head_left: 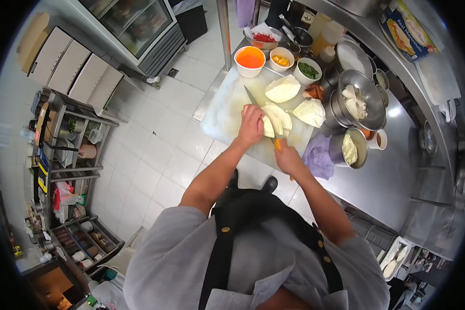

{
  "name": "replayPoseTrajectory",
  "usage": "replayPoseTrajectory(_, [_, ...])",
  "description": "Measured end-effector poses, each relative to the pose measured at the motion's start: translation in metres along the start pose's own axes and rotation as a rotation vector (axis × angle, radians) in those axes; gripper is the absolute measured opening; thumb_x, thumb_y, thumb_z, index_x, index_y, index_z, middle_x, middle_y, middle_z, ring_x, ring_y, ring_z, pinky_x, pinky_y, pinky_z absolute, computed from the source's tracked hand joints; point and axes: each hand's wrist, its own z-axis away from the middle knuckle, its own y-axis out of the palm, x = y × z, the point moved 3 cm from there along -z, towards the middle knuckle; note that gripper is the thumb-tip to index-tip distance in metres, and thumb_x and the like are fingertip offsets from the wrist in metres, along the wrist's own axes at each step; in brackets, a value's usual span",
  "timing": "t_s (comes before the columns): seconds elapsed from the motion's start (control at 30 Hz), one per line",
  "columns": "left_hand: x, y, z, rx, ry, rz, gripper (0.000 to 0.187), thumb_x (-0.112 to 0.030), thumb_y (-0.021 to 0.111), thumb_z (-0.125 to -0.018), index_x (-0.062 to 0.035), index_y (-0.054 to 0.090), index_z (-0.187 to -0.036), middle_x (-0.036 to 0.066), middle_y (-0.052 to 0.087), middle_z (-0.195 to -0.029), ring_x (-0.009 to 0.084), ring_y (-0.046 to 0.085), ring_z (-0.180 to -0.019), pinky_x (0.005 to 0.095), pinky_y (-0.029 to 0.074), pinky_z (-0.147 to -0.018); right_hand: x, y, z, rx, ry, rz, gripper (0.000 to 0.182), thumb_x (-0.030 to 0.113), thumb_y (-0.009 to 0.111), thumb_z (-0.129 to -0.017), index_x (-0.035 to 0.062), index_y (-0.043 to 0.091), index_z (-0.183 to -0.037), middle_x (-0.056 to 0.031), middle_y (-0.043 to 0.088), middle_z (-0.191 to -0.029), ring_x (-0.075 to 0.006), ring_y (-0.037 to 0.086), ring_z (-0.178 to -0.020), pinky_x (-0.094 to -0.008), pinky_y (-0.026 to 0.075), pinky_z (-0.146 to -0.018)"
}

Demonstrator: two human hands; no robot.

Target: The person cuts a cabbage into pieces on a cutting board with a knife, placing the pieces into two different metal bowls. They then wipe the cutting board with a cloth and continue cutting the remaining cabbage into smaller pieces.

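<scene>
On the cutting board, my right hand is closed around the orange handle of a knife. Its blade points away from me and to the left, passing beside and partly beneath my left hand. My left hand has curled fingers against the left side of a cut cabbage piece, close to the blade; the exact contact is hidden. Behind it lies a cabbage wedge, cut face up. To the right rests another cabbage chunk.
Beyond the board stand a tub of orange liquid, a cup of chopped greens and a bowl of red strips. Rightward are a steel bowl, a steel pot and a purple cloth. A metal post rises at the left corner.
</scene>
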Motion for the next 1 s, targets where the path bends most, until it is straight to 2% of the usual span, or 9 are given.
replayPoseTrajectory(0.13, [-0.002, -0.001, 0.007, -0.038, -0.055, -0.01, 0.021, 0.004, 0.049, -0.072, -0.005, 0.052, -0.09, 0.013, 0.05, -0.092, 0.0331, 0.047, -0.093, 0.0428, 0.036, -0.08, 0.028, -0.052, 0.049, -0.06, 0.163, 0.008, 0.033, 0.017, 0.054, -0.096, -0.0062, 0.038, -0.112, -0.0329, 0.061, -0.073, -0.0519, 0.062, -0.072, -0.0602, 0.049, -0.065])
replayPoseTrajectory(0.33, [0.002, 0.002, 0.01, -0.067, -0.068, -0.012, 0.022, 0.005, 0.049, -0.071, -0.0057, 0.053, -0.09, 0.012, 0.05, -0.091, 0.0324, 0.046, -0.092, 0.0425, 0.035, -0.079, 0.047, -0.055, 0.085, -0.058, 0.167, 0.006, 0.031, 0.015, 0.057, -0.095, -0.0036, 0.038, -0.111, -0.0324, 0.061, -0.072, -0.0514, 0.063, -0.07, -0.0589, 0.05, -0.062])
replayPoseTrajectory(0.47, [0.001, 0.001, 0.008, -0.051, -0.074, -0.024, 0.022, 0.005, 0.05, -0.07, -0.0063, 0.054, -0.088, 0.011, 0.05, -0.091, 0.0318, 0.047, -0.092, 0.0425, 0.035, -0.079, 0.044, -0.046, 0.088, -0.103, 0.124, 0.022, 0.029, 0.017, 0.057, -0.095, -0.0025, 0.04, -0.109, -0.0312, 0.06, -0.067, -0.0518, 0.059, -0.063, -0.0597, 0.046, -0.058])
replayPoseTrajectory(0.87, [0.001, 0.003, 0.006, -0.048, -0.05, -0.056, 0.025, 0.005, 0.053, -0.069, -0.0063, 0.059, -0.091, 0.01, 0.05, -0.092, 0.0312, 0.046, -0.09, 0.0425, 0.035, -0.077, 0.053, -0.049, 0.07, 0.026, 0.18, 0.049, 0.034, 0.014, 0.056, -0.094, -0.0063, 0.038, -0.114, -0.034, 0.061, -0.072, -0.0531, 0.061, -0.069, -0.0599, 0.048, -0.063])
replayPoseTrajectory(1.0, [0.002, 0.003, 0.003, -0.056, -0.069, -0.053, 0.022, 0.005, 0.053, -0.07, -0.006, 0.058, -0.089, 0.01, 0.05, -0.09, 0.0318, 0.047, -0.09, 0.0429, 0.035, -0.077, 0.047, -0.045, 0.036, 0.072, 0.131, 0.116, 0.032, 0.014, 0.052, -0.096, -0.0087, 0.037, -0.111, -0.0326, 0.062, -0.072, -0.0498, 0.064, -0.069, -0.0572, 0.052, -0.063])
